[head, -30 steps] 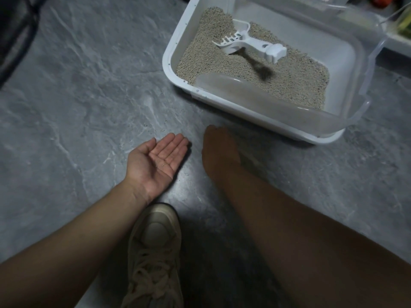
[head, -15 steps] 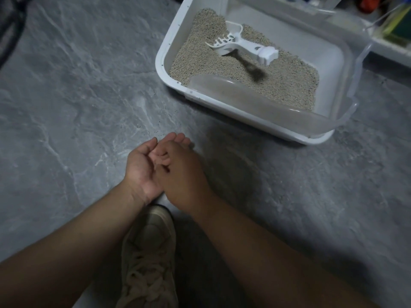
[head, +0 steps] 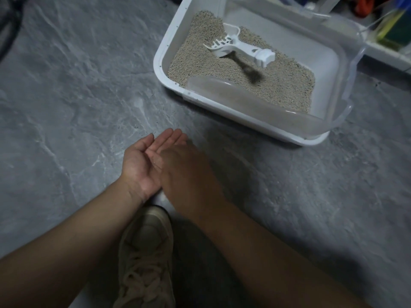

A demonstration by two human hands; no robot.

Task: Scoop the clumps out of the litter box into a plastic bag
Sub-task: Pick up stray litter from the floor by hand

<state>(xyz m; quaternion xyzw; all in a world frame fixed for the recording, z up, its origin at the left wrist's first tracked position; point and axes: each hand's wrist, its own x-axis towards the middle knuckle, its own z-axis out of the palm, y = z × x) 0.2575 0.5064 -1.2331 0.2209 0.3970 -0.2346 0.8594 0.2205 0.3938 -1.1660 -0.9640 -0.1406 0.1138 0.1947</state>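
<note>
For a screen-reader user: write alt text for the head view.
A person's left hand lies palm up above a grey marbled floor with the right hand laid over its palm. Beyond them, a white litter scoop rests on the litter in a white litter box; a beige sneaker shows below.

Right hand [head: 189,172] now over left palm [head: 142,161].

A white litter box [head: 163,61] sits on the grey floor, holding beige litter [head: 287,85]; a white slotted scoop [head: 240,48] lies on it.
</note>
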